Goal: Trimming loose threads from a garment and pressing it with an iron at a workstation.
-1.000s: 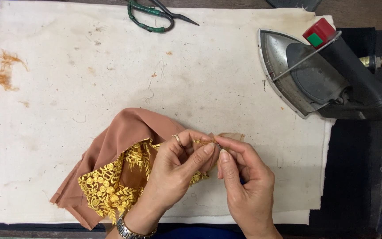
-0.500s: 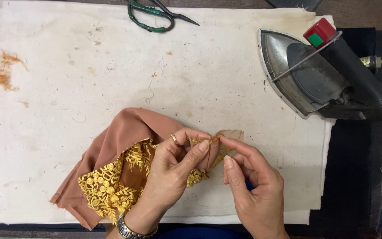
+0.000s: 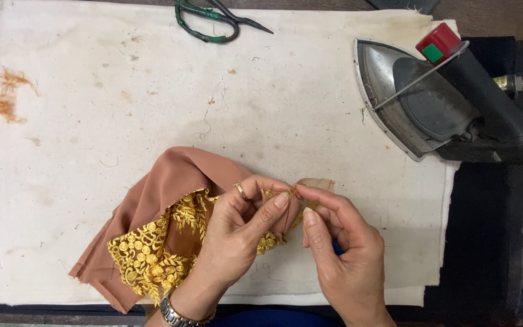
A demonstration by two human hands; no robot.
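Rust-orange stain (image 3: 8,95): far left of the pressing cloth (image 3: 122,109), partly frayed.

Pressing cloth: off-white, marked, spread over a dark table (image 3: 491,242); its lower edge is hidden behind the wrists.

Brown fabric (image 3: 171,181): heaped at lower centre, edged with gold lace (image 3: 146,254); its right end disappears under both hands.

Scissors (image 3: 213,21): green-handled, at the top edge, handles cut off by the frame.

Left hand (image 3: 237,236): ring on one finger, watch (image 3: 180,312) at the wrist, thumb and forefinger pinched on the fabric's gathered tip.

Right hand (image 3: 334,248): fingertips closed on the same tip, touching the left; what it grips looks like a thread or lace end, too small to tell. A blue sliver shows beneath the palm.

Iron (image 3: 443,109): grey, lying on its side at upper right, well apart from the hands, red and green knob on top, rear end cut off.
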